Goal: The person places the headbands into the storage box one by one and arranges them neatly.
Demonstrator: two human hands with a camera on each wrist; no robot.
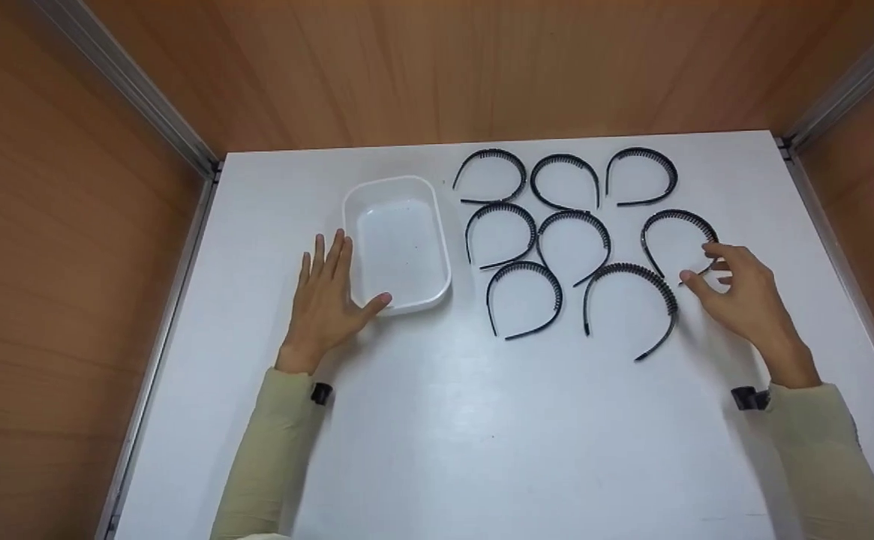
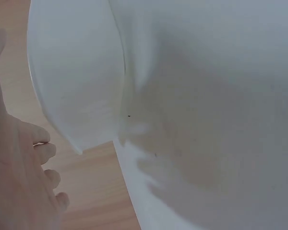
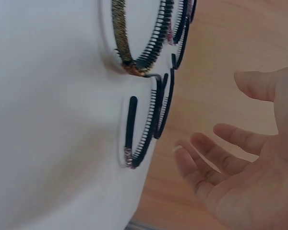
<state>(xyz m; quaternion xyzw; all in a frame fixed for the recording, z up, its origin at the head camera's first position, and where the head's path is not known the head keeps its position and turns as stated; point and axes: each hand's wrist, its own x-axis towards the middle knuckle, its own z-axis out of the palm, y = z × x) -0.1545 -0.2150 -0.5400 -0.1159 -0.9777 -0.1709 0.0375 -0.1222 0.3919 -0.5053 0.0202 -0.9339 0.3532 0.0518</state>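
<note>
My left hand (image 1: 324,300) is spread beside a white plastic tub (image 1: 443,247). Its fingers lie straight along the tub's left side, and the thumb reaches over the near rim. On the right, my right hand (image 1: 744,296) hovers at a black toothed headband (image 1: 678,213), overlapping its right side in the head view. The right wrist view shows that hand with bent, parted fingers and thumb apart, nothing between them. There, a headband with pinkish glitter (image 3: 129,155) and a larger one with gold glitter (image 3: 119,31) lie beyond the fingers.
Several more black headbands lie in rough rows right of the tub, including a larger front one (image 1: 669,296) and a back right one (image 1: 673,176). The white table (image 1: 437,465) is bounded by wooden panels (image 1: 444,67) at the back and both sides.
</note>
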